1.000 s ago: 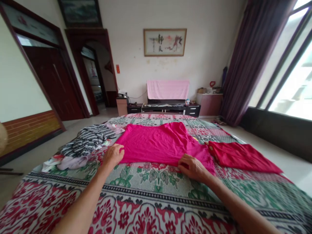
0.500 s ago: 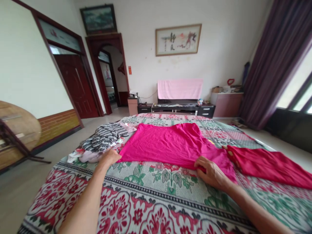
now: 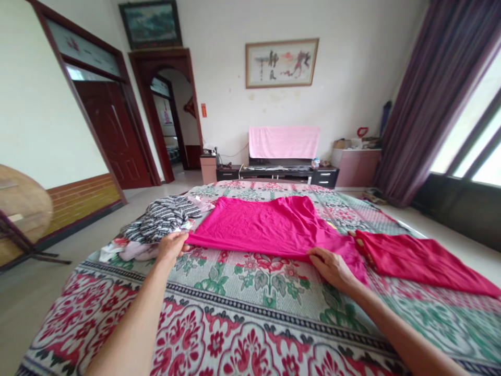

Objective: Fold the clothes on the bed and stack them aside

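A bright pink garment [image 3: 266,227] lies spread flat on a bed with a floral cover [image 3: 242,313]. My left hand [image 3: 171,246] pinches the garment's near left corner, fingers closed on the cloth. At the near edge further right, my right hand [image 3: 332,267] grips the hem, fingers curled on the fabric. The near edge looks slightly lifted off the cover between the two hands.
A red garment [image 3: 415,258] lies on the bed to the right. A heap of striped and pale clothes [image 3: 156,227] sits at the left. Beyond the bed stand a low TV cabinet [image 3: 282,172], a doorway [image 3: 172,125] and a dark curtain [image 3: 426,99]. A folded wooden table [image 3: 19,209] leans at far left.
Both hands have closed on the pink garment's near edge and drawn it slightly up. The view has swung a little to the left.
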A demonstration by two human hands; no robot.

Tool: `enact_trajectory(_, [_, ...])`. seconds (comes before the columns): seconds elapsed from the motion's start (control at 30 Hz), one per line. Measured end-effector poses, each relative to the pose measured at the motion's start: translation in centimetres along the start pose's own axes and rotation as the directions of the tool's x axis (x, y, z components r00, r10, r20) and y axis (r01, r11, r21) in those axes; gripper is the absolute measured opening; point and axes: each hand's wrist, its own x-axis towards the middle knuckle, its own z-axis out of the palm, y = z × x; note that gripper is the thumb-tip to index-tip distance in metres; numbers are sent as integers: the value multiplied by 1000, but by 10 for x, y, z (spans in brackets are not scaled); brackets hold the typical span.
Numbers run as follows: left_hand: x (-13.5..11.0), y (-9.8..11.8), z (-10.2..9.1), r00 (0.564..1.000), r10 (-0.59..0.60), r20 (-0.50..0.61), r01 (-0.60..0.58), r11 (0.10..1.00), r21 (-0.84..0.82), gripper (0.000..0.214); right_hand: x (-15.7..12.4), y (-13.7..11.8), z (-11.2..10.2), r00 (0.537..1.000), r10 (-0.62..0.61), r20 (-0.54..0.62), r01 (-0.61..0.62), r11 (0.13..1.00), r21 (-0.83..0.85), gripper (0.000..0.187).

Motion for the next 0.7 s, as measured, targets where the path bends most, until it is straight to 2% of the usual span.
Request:
enact_trajectory(0.1, [2, -2, 1, 1000, 8, -29, -6, 998, 61, 31, 0, -3, -3, 1000, 14, -3, -14, 1000, 13, 29])
enact_trajectory(0.2, [8, -6, -2, 995, 81, -56, -62, 958, 279, 36, -2, -5, -8, 1000, -16, 15, 16, 999, 28, 26])
enact_trajectory(0.37, [16, -9, -15, 983, 184, 3, -156, 823, 546, 28, -6, -10, -16, 976, -193, 97, 195, 981, -15, 20])
enact_trajectory(0.47, [12, -5, -18, 966, 241, 91, -234, 670, 704, 29, -7, -13, -19, 960, -243, 141, 252, 966, -49, 20])
enact_trajectory(0.53, [8, -4, -19, 962, 246, 120, -249, 602, 758, 32, -8, -15, -20, 954, -251, 166, 264, 963, -58, 21])
enact_trajectory(0.7, [3, -4, -18, 973, 204, 105, -203, 555, 807, 33, -9, -18, -20, 929, -284, 238, 308, 949, -70, 20])
